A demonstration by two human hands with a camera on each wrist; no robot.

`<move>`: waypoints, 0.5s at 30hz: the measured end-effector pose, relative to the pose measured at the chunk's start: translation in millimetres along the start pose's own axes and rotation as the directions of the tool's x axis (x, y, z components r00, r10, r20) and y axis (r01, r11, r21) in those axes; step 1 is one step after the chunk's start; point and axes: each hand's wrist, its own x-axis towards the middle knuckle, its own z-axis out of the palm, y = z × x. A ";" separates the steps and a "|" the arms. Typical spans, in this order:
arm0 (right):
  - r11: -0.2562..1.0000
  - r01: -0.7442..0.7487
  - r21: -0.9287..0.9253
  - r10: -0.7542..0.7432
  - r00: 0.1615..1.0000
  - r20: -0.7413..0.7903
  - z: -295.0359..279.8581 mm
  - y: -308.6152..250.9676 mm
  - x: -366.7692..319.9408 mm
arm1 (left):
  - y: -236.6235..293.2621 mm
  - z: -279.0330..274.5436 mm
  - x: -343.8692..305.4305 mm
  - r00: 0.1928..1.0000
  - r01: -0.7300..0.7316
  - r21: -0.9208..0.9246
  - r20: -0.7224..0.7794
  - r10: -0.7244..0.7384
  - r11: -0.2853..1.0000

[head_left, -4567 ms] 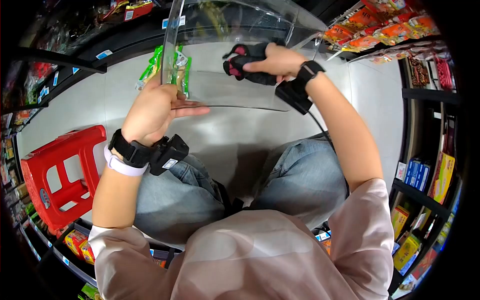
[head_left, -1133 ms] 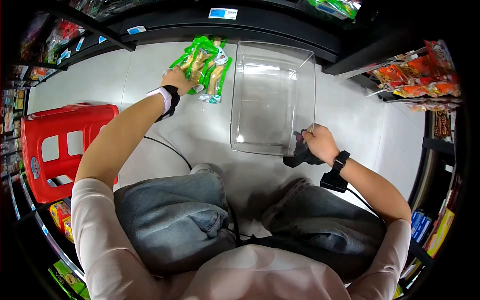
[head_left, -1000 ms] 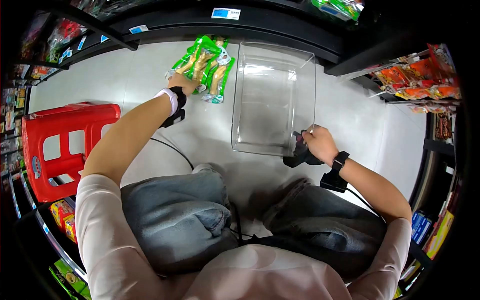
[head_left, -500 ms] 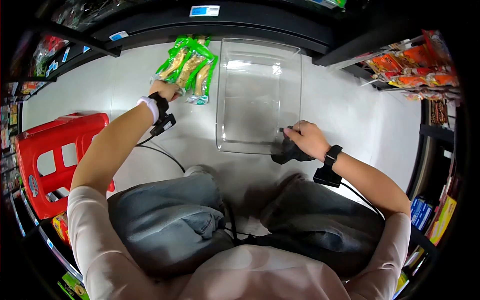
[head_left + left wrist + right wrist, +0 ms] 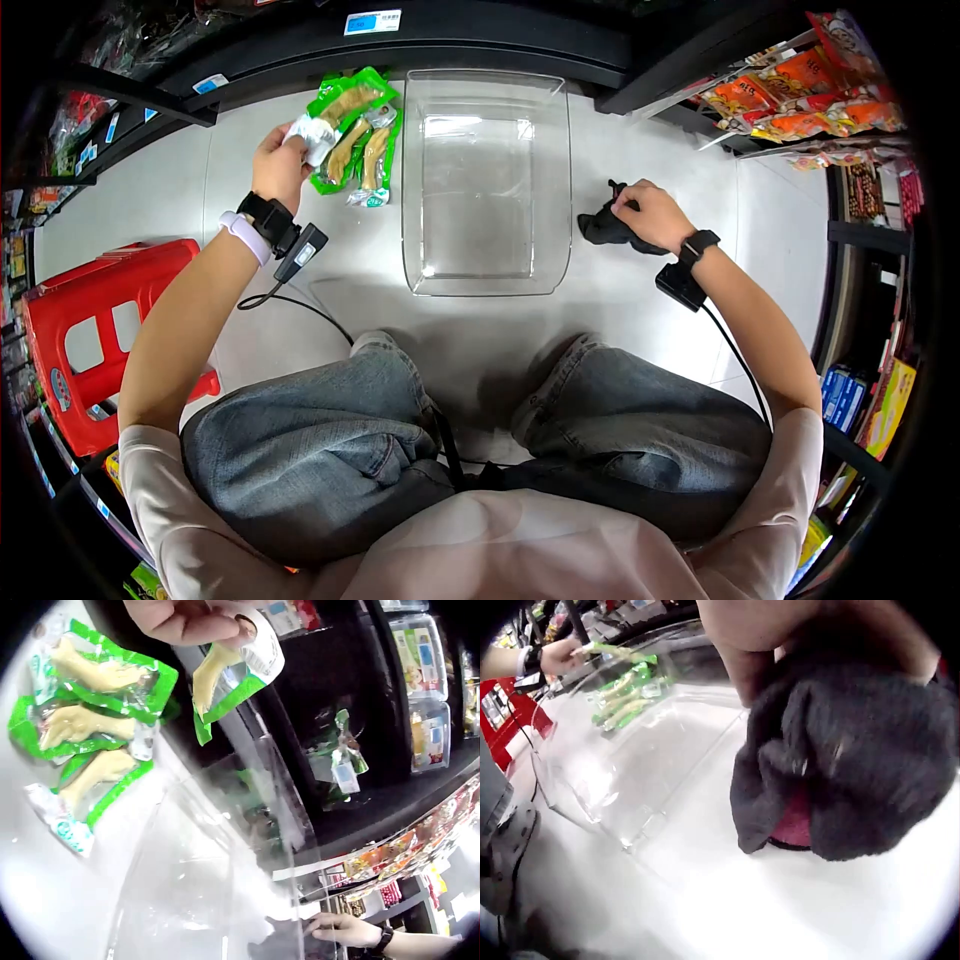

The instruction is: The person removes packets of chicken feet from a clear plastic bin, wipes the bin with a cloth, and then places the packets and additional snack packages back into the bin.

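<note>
Packet [image 5: 355,101], green-edged, is pinched in the left hand [image 5: 281,165] above similar packs [image 5: 373,160] on the floor [image 5: 670,130] beside the clear bin [image 5: 570,180]; the right hand [image 5: 655,216] grips dark cloth [image 5: 605,229] beyond the bin's other side.

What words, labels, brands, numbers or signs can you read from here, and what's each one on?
No text is legible.
Packet in the left hand: barcode and print too blurred.
Green packets on the floor: print too small and blurred.
Shelf label: too small.
Orange packets: characters blurred.
Round sticker on the red stool: too small.
</note>
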 end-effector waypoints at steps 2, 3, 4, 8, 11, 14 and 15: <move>1.000 0.018 0.012 -0.019 0.998 0.065 0.0 12.7 3.1 | 12.7 10.9 -6.0 0.998 -0.054 -0.030 -0.010 0.054 0.998; 1.000 -0.005 -0.008 0.005 1.000 -0.003 -2.2 13.5 5.2 | 17.5 14.1 -8.3 0.988 -0.155 0.002 0.022 0.155 0.988; 0.999 -0.027 -0.026 0.025 0.997 -0.071 -4.9 11.2 8.9 | 25.2 19.6 -13.6 0.966 -0.254 0.032 0.055 0.252 0.967; 0.933 -0.037 0.359 0.116 0.973 -0.201 -47.2 -56.8 28.0 | 41.9 36.6 -43.5 0.852 -0.522 0.200 0.075 0.518 0.829; 0.415 -0.082 0.906 -0.005 0.996 0.092 -64.7 -138.1 22.6 | 45.8 55.6 -70.3 0.771 -0.637 0.209 0.146 0.620 0.742; 0.071 -0.270 0.960 -0.154 0.948 0.278 -49.9 -184.4 19.7 | 48.0 67.5 -97.0 0.350 -0.934 0.275 0.573 0.741 0.228; -0.059 -0.352 0.934 -0.228 0.916 0.331 -45.4 -189.5 19.1 | 43.1 72.8 -101.9 0.226 -0.974 0.170 0.667 0.710 0.150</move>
